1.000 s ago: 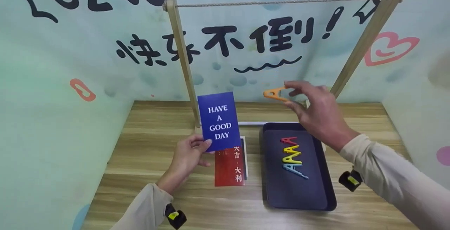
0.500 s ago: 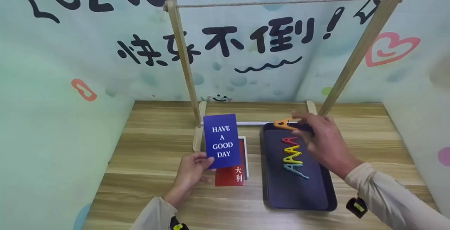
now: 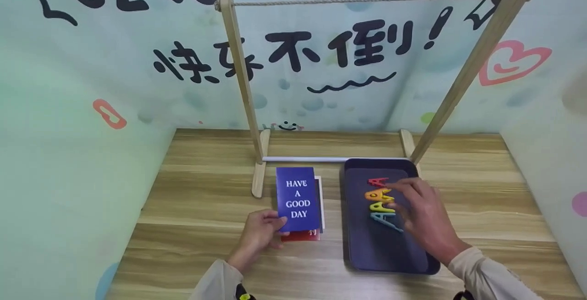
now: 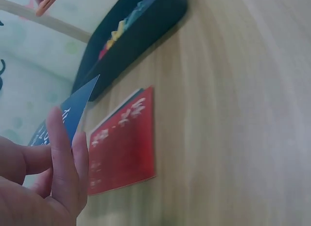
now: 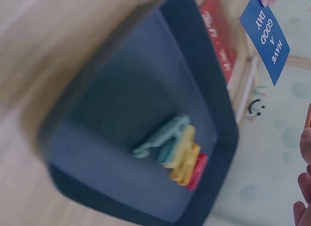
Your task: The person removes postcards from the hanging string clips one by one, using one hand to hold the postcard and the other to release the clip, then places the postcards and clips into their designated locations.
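Note:
With thumb and fingers, my left hand [image 3: 263,233] pinches the lower left corner of a blue card [image 3: 297,197] lettered "HAVE A GOOD DAY". Beneath it on the table lie a red card [image 4: 124,148] and the edge of a white-bordered card [image 3: 321,203]. My right hand [image 3: 424,213] pinches an orange clothespin [image 3: 373,194] above the dark tray [image 3: 390,256]. A red clothespin [image 3: 377,181], yellow clothespins [image 3: 379,207] and a light blue clothespin [image 3: 385,221] lie in a row inside the tray. The orange clothespin partly covers a yellow one in the head view.
Behind the cards and tray stands a wooden frame [image 3: 240,77] with a rope [image 3: 367,1] strung across its top. A white rod [image 3: 302,159] joins its feet. A printed cloth wall [image 3: 197,102] encloses the wood-grain table [image 3: 183,245].
Both hands have come down toward the table. The left hand lowers the blue card over the red one; the right brings the orange clothespin down over the tray's clothespins.

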Demonstrator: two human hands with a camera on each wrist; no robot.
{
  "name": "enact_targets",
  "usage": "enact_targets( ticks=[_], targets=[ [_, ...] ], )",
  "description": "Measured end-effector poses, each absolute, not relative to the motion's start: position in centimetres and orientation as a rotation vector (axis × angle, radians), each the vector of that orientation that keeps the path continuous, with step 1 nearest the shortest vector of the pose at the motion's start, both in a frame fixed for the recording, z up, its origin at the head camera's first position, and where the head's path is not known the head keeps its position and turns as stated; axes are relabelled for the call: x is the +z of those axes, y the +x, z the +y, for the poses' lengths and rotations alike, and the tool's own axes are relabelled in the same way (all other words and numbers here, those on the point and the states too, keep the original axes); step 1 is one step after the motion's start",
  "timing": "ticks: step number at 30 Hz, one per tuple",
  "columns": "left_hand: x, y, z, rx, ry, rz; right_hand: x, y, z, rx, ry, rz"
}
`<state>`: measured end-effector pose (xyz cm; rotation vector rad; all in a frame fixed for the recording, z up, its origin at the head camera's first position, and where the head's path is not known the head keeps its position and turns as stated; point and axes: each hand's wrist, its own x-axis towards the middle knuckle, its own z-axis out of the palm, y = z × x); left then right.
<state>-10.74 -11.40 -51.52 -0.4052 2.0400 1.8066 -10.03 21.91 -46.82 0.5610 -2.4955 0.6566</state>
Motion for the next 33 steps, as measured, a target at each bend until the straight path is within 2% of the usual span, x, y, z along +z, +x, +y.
enact_targets(
  ticks=[11,20,33],
  targets=[
    [-54.5,-10.0,-10.3,1.793,-0.405,2.060,-51.3,-8.0,22.6,0.611,0.506,-2.529],
    [-55.4,-10.2,-10.3,1.671,-0.426,2.205,-54.5,-6.7,23.2,0.584,0.462,-2.596],
    [-55.9,-10.1,-9.9,1.437,-0.490,2.486,-56.0,-6.4,24.2,0.569,0.352,-2.731]
  ],
)
